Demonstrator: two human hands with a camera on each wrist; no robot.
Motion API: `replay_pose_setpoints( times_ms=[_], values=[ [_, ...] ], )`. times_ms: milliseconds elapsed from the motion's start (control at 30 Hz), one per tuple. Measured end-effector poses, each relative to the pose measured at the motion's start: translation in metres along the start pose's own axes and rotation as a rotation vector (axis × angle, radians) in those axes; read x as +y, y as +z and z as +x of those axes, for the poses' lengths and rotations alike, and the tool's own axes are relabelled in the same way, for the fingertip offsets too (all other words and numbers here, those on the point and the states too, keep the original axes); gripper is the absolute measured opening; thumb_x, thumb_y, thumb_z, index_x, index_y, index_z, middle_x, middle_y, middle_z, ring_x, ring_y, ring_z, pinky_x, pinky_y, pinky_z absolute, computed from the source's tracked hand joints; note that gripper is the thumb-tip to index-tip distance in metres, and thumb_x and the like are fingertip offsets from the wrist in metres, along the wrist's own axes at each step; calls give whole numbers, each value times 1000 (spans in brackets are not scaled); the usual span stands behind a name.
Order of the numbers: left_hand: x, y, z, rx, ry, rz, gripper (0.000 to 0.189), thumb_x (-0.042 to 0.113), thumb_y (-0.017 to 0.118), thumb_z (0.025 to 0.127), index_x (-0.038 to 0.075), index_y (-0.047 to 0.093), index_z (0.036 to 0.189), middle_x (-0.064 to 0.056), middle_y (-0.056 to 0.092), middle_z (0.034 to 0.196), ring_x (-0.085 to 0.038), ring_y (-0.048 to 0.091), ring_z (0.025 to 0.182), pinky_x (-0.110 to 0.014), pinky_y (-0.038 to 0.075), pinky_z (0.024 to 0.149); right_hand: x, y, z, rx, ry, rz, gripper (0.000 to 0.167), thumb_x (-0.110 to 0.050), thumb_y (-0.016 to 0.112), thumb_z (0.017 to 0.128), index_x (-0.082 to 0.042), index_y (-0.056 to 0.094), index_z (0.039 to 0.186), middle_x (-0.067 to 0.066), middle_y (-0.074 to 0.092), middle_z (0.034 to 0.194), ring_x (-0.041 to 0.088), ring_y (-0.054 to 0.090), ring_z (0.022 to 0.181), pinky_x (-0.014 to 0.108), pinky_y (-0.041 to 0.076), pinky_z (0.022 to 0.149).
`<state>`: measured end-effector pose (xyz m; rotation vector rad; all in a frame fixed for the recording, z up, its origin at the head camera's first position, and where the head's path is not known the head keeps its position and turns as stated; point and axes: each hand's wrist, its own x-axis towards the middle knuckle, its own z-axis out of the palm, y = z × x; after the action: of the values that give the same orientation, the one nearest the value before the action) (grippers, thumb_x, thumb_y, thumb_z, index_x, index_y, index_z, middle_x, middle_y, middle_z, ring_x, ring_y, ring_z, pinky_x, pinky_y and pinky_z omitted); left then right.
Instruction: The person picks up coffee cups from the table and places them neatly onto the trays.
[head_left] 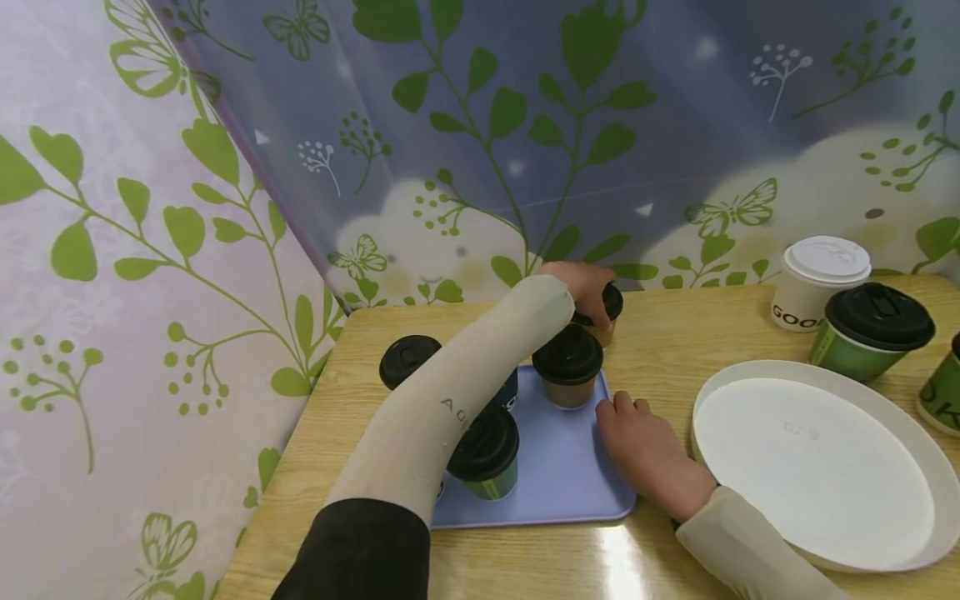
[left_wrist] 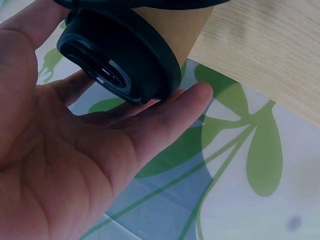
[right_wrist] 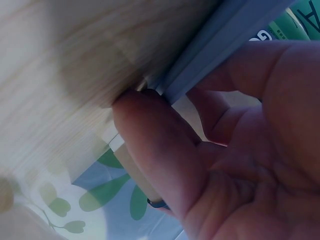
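Observation:
At the back of the table, my left hand (head_left: pixel 581 287) grips a brown paper coffee cup by its black lid (left_wrist: pixel 120 55), thumb on one side and fingers on the other. That cup stands just beyond the lilac tray (head_left: pixel 555 475). My right hand (head_left: pixel 648 454) holds the tray's right rim (right_wrist: pixel 215 50) between thumb and fingers. On the tray are another brown cup (head_left: pixel 567 392) with a black lid and a green cup (head_left: pixel 495 483), also black-lidded. My left sleeve partly hides a dark blue cup (head_left: pixel 511 390) and a further black-lidded cup (head_left: pixel 408 358).
To the right lies a round white tray (head_left: pixel 817 475) with a raised rim. Behind it stand a white-lidded cup (head_left: pixel 817 287) and a green black-lidded cup (head_left: pixel 862 350); another green cup (head_left: pixel 941 396) is cut off at the right edge. Patterned cloth (head_left: pixel 465 167) hangs behind the table.

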<state>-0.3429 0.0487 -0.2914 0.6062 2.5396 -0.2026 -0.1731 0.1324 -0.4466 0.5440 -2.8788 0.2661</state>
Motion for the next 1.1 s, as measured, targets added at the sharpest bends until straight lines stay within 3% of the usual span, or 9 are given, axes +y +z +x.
replay_pose_setpoints(
  times_ms=[233,433,667,1100],
  values=[
    [-2,3,10,-10,14,0,88,53,69,95,36,19,166,6,42,158,-12,50,123,-30,44,89,0,0,0,1,-1,0,12,6,61,95,1,52,89,18,48,84,34,51,69,46,48,50],
    [-1,3,10,-13,19,3,86,52,68,96,36,19,166,5,42,158,-13,50,124,-30,44,90,1,0,0,3,2,-1,12,6,62,94,1,52,89,18,48,84,35,52,69,47,48,50],
    [-1,6,11,9,16,10,86,52,68,96,35,21,165,6,49,148,-13,52,116,-30,45,87,0,1,1,-12,9,2,11,6,61,94,1,52,89,18,48,85,35,52,70,47,49,51],
    [1,5,7,-8,18,17,86,49,67,98,36,16,166,6,41,158,-11,49,121,-30,44,89,-1,1,1,0,9,-3,10,6,60,95,1,52,89,18,48,85,35,51,70,47,49,51]
  ],
)
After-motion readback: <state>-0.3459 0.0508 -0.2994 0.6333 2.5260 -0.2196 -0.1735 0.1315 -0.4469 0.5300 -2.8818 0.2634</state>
